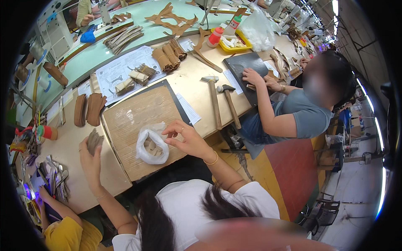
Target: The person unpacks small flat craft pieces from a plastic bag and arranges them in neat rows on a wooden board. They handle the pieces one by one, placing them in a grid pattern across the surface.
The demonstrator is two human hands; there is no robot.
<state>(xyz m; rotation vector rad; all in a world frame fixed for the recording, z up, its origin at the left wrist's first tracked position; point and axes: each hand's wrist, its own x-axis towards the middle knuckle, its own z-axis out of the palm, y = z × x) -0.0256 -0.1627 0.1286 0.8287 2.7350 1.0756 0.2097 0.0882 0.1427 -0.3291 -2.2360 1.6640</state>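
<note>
My left hand [90,161] is closed around a small bundle of grey-brown leather pieces [95,140], held up at the left edge of the work board. At the right rim of a white plastic bag [141,151] is my right hand [184,137], its fingers bent and the thumb apart from them. I see nothing between those fingers; whether they touch the bag is unclear. Inside the open bag lie several small beige pieces [153,148]. The bag rests on a brown, worn board [130,113] with a dark edge.
Brown leather stacks [95,108] lie beyond my left hand; rolled bundles [165,58] and banded pieces sit on paper sheets. Two hammers [215,102] lie to the right. A co-worker [280,104] works at a black board. Another person in yellow [69,234] sits at lower left.
</note>
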